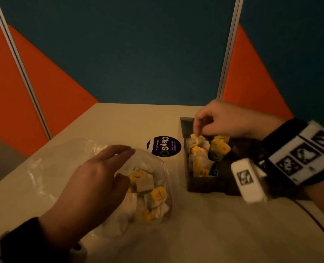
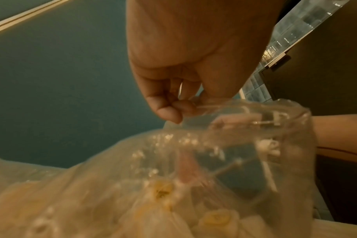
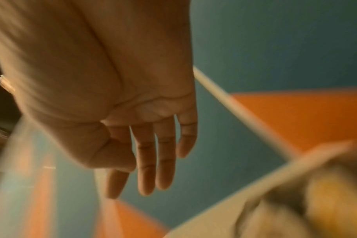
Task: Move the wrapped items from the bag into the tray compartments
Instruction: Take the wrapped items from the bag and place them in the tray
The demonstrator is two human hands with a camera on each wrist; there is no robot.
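A clear zip bag point(image 1: 62, 164) lies on the table with several yellow-tagged wrapped tea bags point(image 1: 149, 192) inside near its mouth. My left hand point(image 1: 126, 165) rests on it. In the left wrist view the fingers point(image 2: 169, 112) pinch the bag's rim point(image 2: 245, 111). To the right stands a dark tray point(image 1: 204, 185) whose left compartments hold several tea bags point(image 1: 199, 158). My right hand point(image 1: 199, 130) hovers over the tray's far end, fingertips touching the topmost tea bag. The right wrist view shows that hand point(image 3: 149, 177) with straight fingers and nothing held.
A round dark "ClayGo" sticker point(image 1: 164, 146) lies on the table between the bag and the tray. A thin cable point(image 1: 318, 224) runs along the table's right side. Teal and orange partition walls point(image 1: 138, 54) close the far edge of the table.
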